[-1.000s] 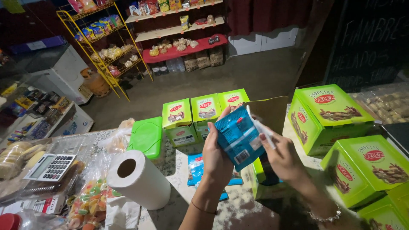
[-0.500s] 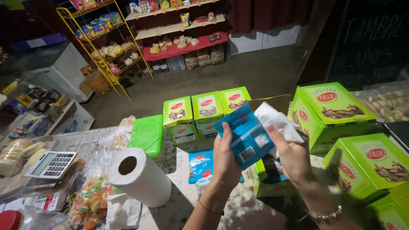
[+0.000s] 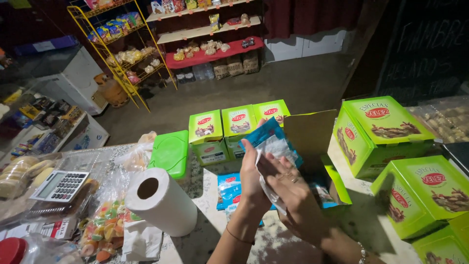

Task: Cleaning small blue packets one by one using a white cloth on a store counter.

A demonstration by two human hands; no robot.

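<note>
My left hand holds up a blue packet over the counter. My right hand presses a white cloth against the face of that packet. Beneath the hands lies another blue packet flat on the counter. Just behind the hands stands an open green carton with its brown flap raised, and more blue packets show inside it. Three small green boxes stand in a row behind the packet.
A paper towel roll lies left of my hands, with a green wipes pack, a calculator and a bag of coloured sweets. Large green boxes stack at the right. A yellow wire rack and shelves stand across the floor.
My right hand has moved the white cloth from beside the packet onto its face. The packet has dropped slightly lower and closer to me.
</note>
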